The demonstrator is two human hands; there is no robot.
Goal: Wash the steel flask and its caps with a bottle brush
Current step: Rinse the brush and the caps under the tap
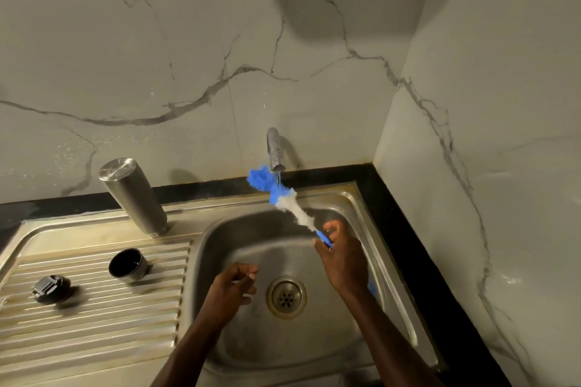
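Note:
The steel flask (133, 196) stands upside down at the back of the draining board, mouth down. A steel cup cap (128, 263) with a dark inside lies on the ribbed board, and a black stopper cap (51, 289) lies to its left. My right hand (344, 256) grips the blue handle of the bottle brush (284, 198), whose blue and white bristles sit under the tap (275, 149), where a thin stream of water runs. My left hand (234, 286) hovers over the sink basin with fingers loosely curled, holding nothing.
The steel sink basin (239, 248) has a round drain (286, 296) near its middle. The ribbed draining board (94, 317) lies to the left. A black counter edge (418, 261) borders the sink at back and right, with marble walls behind.

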